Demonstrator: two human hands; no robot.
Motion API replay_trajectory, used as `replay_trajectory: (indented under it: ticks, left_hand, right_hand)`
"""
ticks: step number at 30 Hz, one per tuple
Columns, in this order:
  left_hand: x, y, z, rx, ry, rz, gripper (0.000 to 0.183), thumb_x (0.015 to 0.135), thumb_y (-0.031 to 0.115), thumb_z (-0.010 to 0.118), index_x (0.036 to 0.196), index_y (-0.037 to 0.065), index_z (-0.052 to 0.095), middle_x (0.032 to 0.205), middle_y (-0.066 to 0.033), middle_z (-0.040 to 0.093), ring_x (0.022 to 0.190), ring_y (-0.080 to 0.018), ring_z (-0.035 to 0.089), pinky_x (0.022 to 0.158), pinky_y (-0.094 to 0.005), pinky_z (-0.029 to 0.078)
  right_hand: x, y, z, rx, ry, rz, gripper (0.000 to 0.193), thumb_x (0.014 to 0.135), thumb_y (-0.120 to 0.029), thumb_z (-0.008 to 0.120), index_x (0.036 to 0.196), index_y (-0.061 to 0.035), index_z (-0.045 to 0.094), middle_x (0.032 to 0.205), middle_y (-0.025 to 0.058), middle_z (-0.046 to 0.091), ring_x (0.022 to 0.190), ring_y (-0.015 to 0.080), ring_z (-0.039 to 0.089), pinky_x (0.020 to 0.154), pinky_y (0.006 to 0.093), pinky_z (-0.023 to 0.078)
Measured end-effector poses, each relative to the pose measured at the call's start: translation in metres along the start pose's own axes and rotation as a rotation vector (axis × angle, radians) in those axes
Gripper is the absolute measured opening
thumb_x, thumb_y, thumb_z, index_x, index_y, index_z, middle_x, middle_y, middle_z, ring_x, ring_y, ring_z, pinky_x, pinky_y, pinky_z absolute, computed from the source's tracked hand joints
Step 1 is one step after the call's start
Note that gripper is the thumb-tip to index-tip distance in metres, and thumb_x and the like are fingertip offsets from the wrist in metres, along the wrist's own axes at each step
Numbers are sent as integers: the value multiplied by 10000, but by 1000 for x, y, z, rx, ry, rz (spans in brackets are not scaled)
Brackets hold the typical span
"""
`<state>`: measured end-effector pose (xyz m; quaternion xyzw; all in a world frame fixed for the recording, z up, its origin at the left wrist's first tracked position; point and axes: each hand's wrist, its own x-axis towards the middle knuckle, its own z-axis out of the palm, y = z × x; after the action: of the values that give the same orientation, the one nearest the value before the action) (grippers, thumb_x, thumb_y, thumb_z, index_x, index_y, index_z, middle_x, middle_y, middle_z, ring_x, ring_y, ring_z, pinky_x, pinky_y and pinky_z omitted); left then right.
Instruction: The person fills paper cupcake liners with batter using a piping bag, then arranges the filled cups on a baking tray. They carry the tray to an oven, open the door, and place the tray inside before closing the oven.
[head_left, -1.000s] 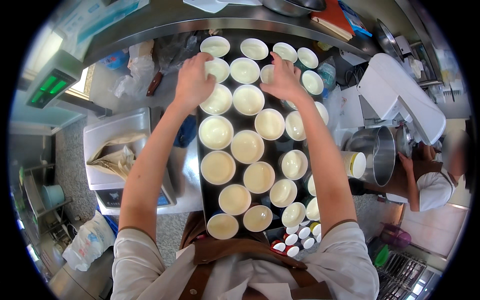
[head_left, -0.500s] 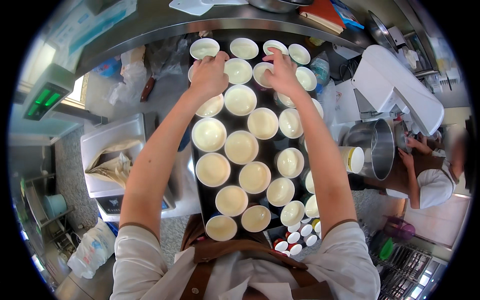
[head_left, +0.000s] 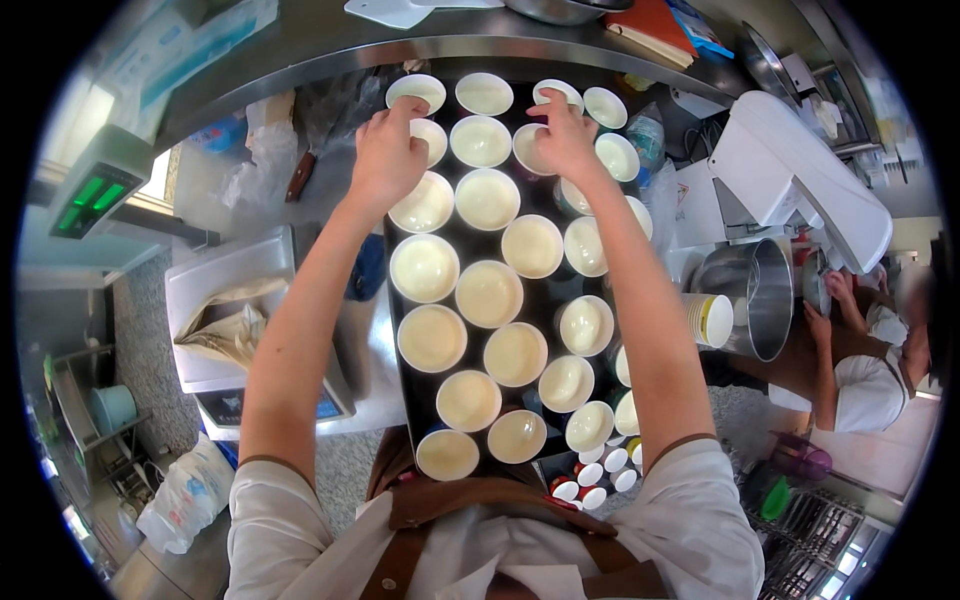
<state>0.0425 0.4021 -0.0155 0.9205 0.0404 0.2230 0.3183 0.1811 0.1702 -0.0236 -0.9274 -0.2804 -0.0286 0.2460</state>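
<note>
At left we see a scale (head_left: 255, 262) with a cloth bag on its pan, then a knife (head_left: 300, 177). Next comes our left hand (head_left: 388, 162), its fingers bent at the second row of cups (head_left: 425, 267); we cannot tell if it grips one. The cups stand upright in rather uneven rows on the dark tray (head_left: 541, 298). Those which we see fully appear to be already filled with something pale and smooth, so we judge the filling well advanced; for cups under our arm, we cannot say. The spacing looks less finished. Our right hand (head_left: 568, 145) has forefinger and thumb apart, over a far cup; its hold is also unclear. Farther right, a cup stack (head_left: 714, 320) lies beside a steel bowl (head_left: 775, 300).
</note>
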Motion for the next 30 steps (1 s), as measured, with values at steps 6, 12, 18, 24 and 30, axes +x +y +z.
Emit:
replay_trajectory:
  ticks: [6,12,18,24,30]
  left_hand:
    - [-2,-2,0,-34,-55,35,406,766,-45,518,1160,51,536,1150,-109,670,1132,-318,592,1004,-448,415]
    - [7,7,13,78,-225,125,457,767,-49,540,1207,72,511,1175,-91,651,1208,-295,532,1036,-445,373]
    - [14,15,18,106,-283,109,470,773,5,609,1224,89,507,1138,-96,641,1205,-289,522,1039,-458,359]
    - [17,8,27,28,-269,33,470,770,73,625,1229,92,525,1136,-113,646,1190,-305,537,1021,-431,383]
    - [16,5,31,-22,-248,28,474,764,57,611,1229,85,526,1133,-113,645,1183,-308,542,1003,-436,397]
  right_hand:
    - [-11,3,-11,28,4,-42,590,790,-23,542,1359,-81,400,1188,39,673,1244,276,498,1034,485,273]
    - [-25,15,-33,95,123,-40,480,788,21,490,1242,-127,541,1327,44,581,1240,286,513,1044,443,340]
    - [-51,46,-73,280,151,119,524,779,-8,523,1292,-97,465,1166,6,687,1172,306,544,1039,486,312]
    - [-84,12,-48,210,-84,-101,534,763,27,516,1283,-87,479,1079,25,707,1147,263,556,1016,470,325]
    - [-93,6,-28,-30,-40,-92,537,785,17,513,1300,-108,424,1116,-3,705,1116,230,554,1002,439,271]
